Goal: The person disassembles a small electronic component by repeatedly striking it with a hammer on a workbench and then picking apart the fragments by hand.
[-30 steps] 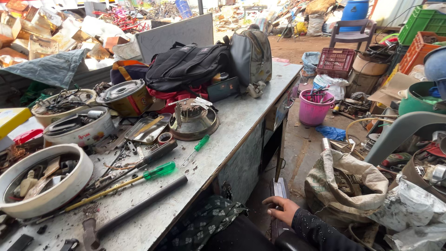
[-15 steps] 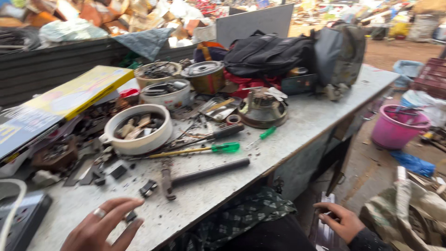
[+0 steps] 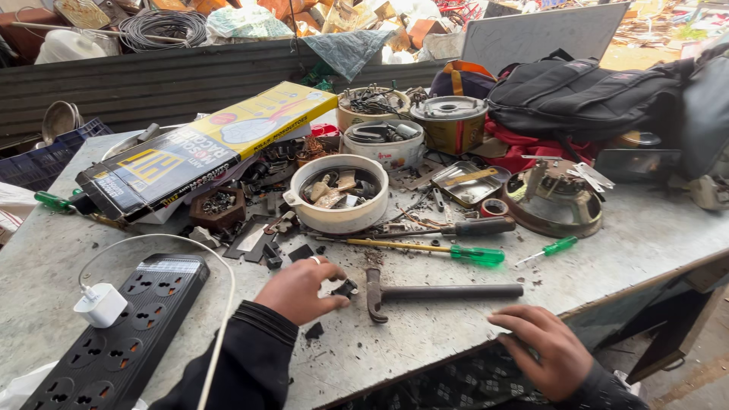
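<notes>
Since the earlier frame, left hand (image 3: 300, 290) has moved forward from the near bench (image 3: 630, 235) edge to a small dark metal part (image 3: 345, 288); right hand (image 3: 543, 351) has come up onto the bench edge.

Head view: left fingers (image 3: 334, 275) pinch the small part, just left of the hammer (image 3: 433, 292) head. Right fingers loosely spread, flat, holding nothing. Green-handled screwdriver (image 3: 433, 249) lies beyond the hammer; black power strip (image 3: 121, 330) far left.
</notes>
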